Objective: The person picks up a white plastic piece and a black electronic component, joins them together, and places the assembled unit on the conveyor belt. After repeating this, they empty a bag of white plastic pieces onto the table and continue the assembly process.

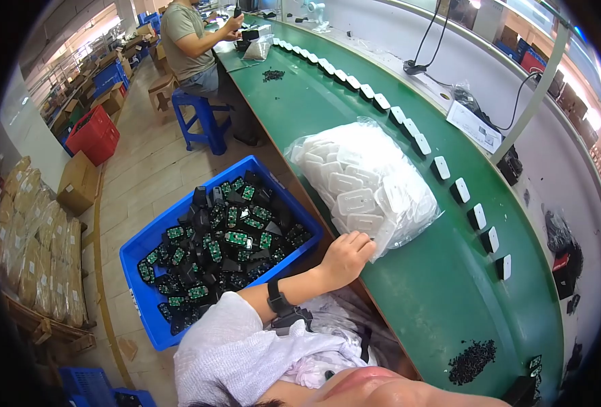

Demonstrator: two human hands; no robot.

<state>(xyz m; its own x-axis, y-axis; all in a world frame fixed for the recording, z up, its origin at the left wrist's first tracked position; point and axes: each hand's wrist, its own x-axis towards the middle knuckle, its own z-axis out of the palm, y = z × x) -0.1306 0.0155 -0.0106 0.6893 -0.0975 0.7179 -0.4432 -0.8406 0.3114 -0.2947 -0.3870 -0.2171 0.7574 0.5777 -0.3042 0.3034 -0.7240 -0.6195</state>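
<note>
My left hand (346, 259) reaches to the near edge of a clear plastic bag (419, 227) on the bench. Its fingers are curled against the bag's lower corner, beside the white plastic covers inside (356, 201). What the fingertips pinch is hidden. My right hand is outside the picture. A blue crate (135, 288) stands below the bench to the left of my forearm, full of black housings with green circuit boards (238, 237). At the lower right edge, a black housing with a green board (535, 366) shows partly.
A curved row of black units topped with white covers (460, 190) runs along the green bench (409, 305). Small black parts lie in piles, one near (472, 361) and one far (273, 75). A co-worker (190, 44) sits at the far end on a blue stool (202, 122).
</note>
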